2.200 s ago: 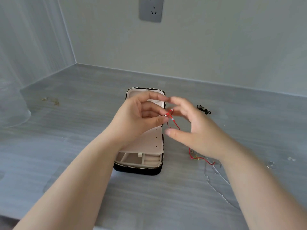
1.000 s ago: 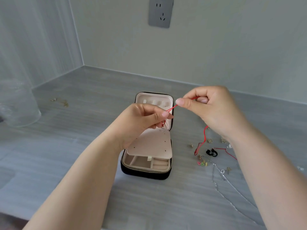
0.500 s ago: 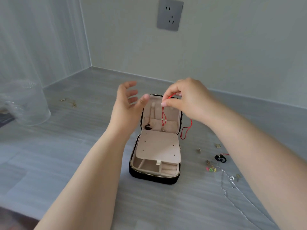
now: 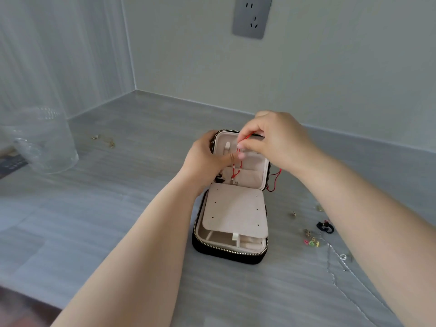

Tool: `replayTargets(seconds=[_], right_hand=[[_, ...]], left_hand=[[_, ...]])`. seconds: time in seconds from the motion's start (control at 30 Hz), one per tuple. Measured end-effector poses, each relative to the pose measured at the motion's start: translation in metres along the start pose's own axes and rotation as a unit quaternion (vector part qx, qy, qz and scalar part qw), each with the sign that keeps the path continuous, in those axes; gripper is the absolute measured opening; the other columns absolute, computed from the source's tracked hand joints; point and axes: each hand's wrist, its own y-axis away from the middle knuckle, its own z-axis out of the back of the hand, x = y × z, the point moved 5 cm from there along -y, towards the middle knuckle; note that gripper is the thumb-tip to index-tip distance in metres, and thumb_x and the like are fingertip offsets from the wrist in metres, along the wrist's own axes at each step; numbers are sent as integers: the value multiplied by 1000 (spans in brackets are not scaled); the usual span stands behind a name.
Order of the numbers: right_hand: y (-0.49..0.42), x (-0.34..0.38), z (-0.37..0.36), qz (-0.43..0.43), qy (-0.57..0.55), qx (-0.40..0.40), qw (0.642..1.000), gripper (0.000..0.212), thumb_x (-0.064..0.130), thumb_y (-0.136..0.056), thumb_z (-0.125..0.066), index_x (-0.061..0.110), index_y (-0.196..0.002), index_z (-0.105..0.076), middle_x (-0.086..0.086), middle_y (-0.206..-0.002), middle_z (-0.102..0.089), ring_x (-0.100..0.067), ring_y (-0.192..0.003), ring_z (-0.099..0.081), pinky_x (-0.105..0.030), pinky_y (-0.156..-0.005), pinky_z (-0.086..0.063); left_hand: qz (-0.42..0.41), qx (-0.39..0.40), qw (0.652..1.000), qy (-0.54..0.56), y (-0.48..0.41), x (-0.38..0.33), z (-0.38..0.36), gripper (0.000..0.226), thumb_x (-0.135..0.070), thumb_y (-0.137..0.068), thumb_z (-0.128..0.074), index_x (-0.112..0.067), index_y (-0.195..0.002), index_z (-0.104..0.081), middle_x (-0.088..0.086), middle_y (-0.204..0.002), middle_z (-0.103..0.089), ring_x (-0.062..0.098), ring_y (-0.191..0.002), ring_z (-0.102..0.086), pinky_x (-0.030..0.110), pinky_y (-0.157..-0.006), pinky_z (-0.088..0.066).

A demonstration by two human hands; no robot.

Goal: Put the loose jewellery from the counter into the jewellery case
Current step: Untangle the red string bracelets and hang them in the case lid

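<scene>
Head view: right hand (image 4: 278,142) is pinching red beaded cord (image 4: 236,169), dangling it inside jewellery case (image 4: 226,254) lid, likely for hooking; left hand (image 4: 205,159) is gripping lid edge, steadying it; cord's tail is trailing outside.

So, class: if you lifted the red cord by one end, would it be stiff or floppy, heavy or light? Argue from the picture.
Probably floppy: the red cord hangs in a slack loop from the right hand into the open jewellery case, its tail drooping over the side. Likely light: a fingertip pinch carries it. Its beads might swing and snag.
</scene>
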Motion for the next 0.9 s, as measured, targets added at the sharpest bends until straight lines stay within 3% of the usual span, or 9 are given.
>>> replayTargets(seconds=[0.07,0.13,0.23,0.33,0.5,0.6,0.73,0.9], right_hand=[[1,0,-2,5,5,-15,1000,4,23,-75,-70,27,-75,-72,13,-63,-47,2,-60,-44,-23,-55,-31],[2,0,-3,7,3,-36,999,3,25,-74,-72,26,-74,-70,14,-63,-47,5,-60,-45,-22,-54,-32],[5,1,-3,5,-24,-78,997,14,26,-71,-75,26,-67,-61,17,-61,-49,7,-61,-45,-23,-57,-36],[7,-1,-2,-14,-55,-100,993,22,23,-69,-75,29,-60,-55,15,-56,-52,3,-57,-47,-24,-57,-40],[10,-11,5,-37,-96,-111,988,12,19,-71,-73,25,-65,-64,14,-61,-59,0,-60,-54,-30,-64,-52],[17,-8,6,-17,-69,-146,987,10,14,-72,-70,21,-67,-66,13,-64,-57,-3,-62,-55,-36,-64,-52],[31,-1,5,17,16,-232,972,14,10,-71,-68,17,-62,-59,11,-60,-47,-11,-58,-51,-33,-51,-47],[45,-5,0,9,46,-245,968,14,15,-72,-70,16,-61,-62,1,-64,-59,-23,-55,-55,-31,-46,-44]], left_hand=[[-2,-12,1000,0,-2,1,0,44,-27,-67,-81,-19,-105,-60,3,-92,-69,21,-85,-66,38,-72,-54],[-10,-23,1000,-3,-2,0,-1,41,-25,-68,-80,-16,-102,-61,6,-91,-69,18,-79,-63,32,-68,-51],[-20,-24,999,4,-3,0,-2,34,-24,-69,-80,-12,-96,-63,10,-85,-69,16,-72,-59,29,-62,-46],[-14,-14,1000,22,-3,1,-2,30,-24,-68,-80,-13,-92,-65,1,-77,-68,12,-67,-60,25,-57,-47],[0,-4,999,50,-4,6,-3,36,-20,-66,-82,-10,-97,-65,9,-86,-71,18,-72,-65,32,-63,-51],[2,-2,998,56,-4,5,-3,37,-19,-65,-83,-10,-96,-65,10,-86,-71,18,-71,-65,31,-62,-51],[4,-4,998,63,-1,3,-2,33,-18,-66,-82,-9,-94,-66,5,-80,-70,13,-65,-65,21,-53,-48],[6,-14,999,52,-2,3,-1,33,-21,-68,-81,-10,-95,-64,6,-80,-70,17,-68,-65,22,-51,-46]])
